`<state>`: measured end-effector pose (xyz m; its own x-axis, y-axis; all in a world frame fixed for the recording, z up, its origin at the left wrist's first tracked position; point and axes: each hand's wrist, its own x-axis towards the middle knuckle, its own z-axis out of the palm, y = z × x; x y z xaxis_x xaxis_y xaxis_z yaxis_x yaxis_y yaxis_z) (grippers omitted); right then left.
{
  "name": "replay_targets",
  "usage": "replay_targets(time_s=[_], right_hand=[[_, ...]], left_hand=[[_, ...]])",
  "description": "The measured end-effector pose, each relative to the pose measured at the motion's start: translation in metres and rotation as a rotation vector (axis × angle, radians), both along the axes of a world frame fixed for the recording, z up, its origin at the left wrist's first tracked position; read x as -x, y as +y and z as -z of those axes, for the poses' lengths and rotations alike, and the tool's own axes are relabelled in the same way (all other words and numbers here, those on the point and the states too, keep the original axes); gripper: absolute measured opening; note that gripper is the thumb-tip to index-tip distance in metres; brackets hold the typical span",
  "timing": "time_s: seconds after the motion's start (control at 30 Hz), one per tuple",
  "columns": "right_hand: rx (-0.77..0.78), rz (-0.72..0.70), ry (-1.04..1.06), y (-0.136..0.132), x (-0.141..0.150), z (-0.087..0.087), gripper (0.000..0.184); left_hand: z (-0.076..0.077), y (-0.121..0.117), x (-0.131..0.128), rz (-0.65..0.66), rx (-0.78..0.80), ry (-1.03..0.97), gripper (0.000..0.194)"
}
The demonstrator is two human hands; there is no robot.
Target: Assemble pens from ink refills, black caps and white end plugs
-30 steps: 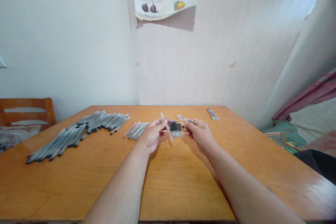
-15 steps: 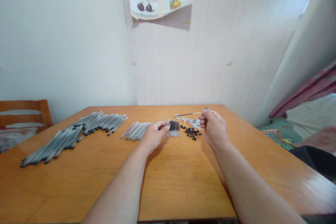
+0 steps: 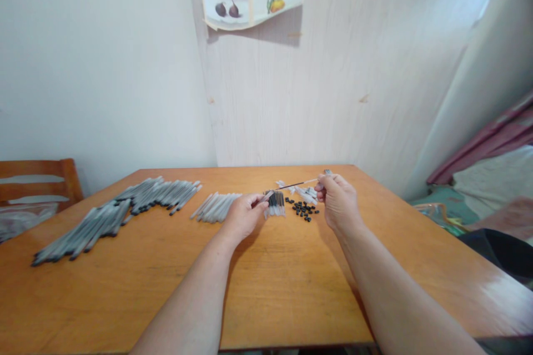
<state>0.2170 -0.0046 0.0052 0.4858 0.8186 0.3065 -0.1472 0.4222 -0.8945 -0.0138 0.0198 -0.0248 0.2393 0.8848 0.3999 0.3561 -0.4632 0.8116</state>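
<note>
Pinched between the thumb and fingers of my right hand (image 3: 339, 197) is a thin pen refill (image 3: 291, 185), dark along its front and pale near my fingers. A small grey piece (image 3: 327, 172) shows above that hand; what it is I cannot tell. My left hand (image 3: 244, 215) is closed on a clear pen barrel (image 3: 265, 197), mostly hidden by the fingers. The refill's tip meets the barrel's end; how far in it sits cannot be seen. Beside my left hand lie a row of refills (image 3: 276, 204) and a row of clear barrels (image 3: 213, 208).
Small black plugs (image 3: 303, 209) lie in a loose group, with clear caps (image 3: 308, 194) behind them. Long piles of black-ended pens (image 3: 87, 230) cover the left of the wooden table (image 3: 287, 288). A wooden chair (image 3: 69, 183) stands at the left, a black bin (image 3: 499, 252) at the right.
The refill in my right hand has tilted and come left and down to the barrel's end. The barrel in my left hand has tipped from upright toward the refill.
</note>
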Motion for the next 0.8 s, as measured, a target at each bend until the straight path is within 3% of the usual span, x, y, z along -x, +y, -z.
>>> replay_targets(time_s=[0.4,0.8], right_hand=[[0.041,-0.033,-0.085,-0.002,0.005,0.000,0.021],[0.100,-0.114,-0.169,-0.003,0.015,0.004,0.026]], left_hand=[[-0.006,-0.008,-0.003,-0.049,0.095,-0.062,0.011],[-0.008,-0.017,-0.008,0.194,0.250,-0.026,0.024]])
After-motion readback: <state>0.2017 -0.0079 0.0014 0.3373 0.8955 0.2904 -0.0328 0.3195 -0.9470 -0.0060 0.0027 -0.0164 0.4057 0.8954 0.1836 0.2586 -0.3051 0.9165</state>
